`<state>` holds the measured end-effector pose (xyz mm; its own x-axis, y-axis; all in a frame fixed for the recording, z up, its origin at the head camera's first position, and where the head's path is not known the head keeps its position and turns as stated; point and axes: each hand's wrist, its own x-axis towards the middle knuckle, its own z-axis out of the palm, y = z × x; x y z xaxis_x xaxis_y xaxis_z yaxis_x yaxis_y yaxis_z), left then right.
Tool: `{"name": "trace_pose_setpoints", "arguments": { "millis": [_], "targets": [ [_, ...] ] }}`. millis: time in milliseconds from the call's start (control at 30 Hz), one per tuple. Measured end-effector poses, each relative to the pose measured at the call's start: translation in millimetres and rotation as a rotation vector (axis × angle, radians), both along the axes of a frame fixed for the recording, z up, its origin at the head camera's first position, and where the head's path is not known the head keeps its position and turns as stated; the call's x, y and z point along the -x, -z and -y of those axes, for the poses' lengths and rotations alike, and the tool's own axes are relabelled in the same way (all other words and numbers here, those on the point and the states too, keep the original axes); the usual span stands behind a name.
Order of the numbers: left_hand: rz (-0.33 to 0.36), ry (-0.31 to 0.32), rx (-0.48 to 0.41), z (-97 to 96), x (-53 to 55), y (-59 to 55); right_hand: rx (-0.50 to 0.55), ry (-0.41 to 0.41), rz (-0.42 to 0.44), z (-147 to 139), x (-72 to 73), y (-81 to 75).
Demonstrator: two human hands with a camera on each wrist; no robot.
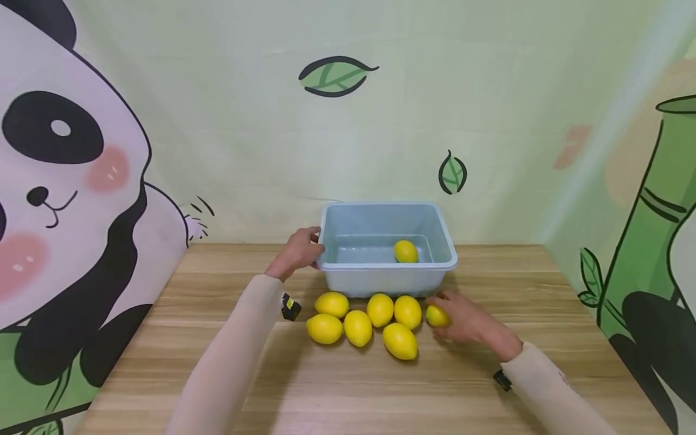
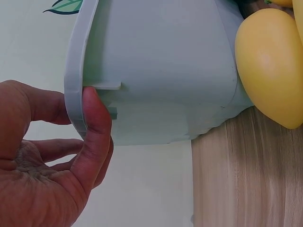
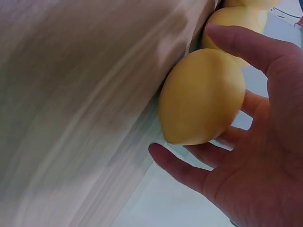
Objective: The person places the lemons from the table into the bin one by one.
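A light blue plastic bin (image 1: 386,281) stands on the table with one lemon (image 1: 406,251) inside it. My left hand (image 1: 298,251) holds the bin's left rim, and in the left wrist view its thumb and fingers pinch the rim (image 2: 75,71) from both sides. Several yellow lemons (image 1: 357,328) lie in a loose group in front of the bin. At the right end of the group, my right hand (image 1: 462,317) is spread around a lemon (image 3: 203,97). Its thumb stands apart from that lemon in the right wrist view; finger contact behind the lemon is hidden.
The wood-grain table (image 1: 348,399) reaches back to a printed backdrop (image 1: 244,121) behind the bin. A panda picture (image 1: 125,241) is at the left, and green bamboo (image 1: 631,272) is drawn at the right.
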<state>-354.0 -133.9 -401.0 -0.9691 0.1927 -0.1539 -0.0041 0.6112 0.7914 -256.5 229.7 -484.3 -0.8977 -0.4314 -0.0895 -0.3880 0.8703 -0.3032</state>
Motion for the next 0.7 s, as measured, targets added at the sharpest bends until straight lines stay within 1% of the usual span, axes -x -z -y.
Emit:
{"name": "trace_pose_setpoints", "arguments": {
  "millis": [233, 500, 700],
  "targets": [
    [-0.015, 0.006, 0.003, -1.6, -1.9, 0.7, -0.049, -0.015, -0.002, 0.5, 4.0, 5.2],
    [-0.019, 0.005, 0.001, -1.9, -0.7, 0.4, -0.059, -0.040, -0.032, -0.3, 7.6, 9.0],
    [-0.022, 0.003, -0.001, 0.4, 0.7, 2.8, -0.078, -0.067, -0.010, 0.8, 9.1, 7.0]
  ]
}}
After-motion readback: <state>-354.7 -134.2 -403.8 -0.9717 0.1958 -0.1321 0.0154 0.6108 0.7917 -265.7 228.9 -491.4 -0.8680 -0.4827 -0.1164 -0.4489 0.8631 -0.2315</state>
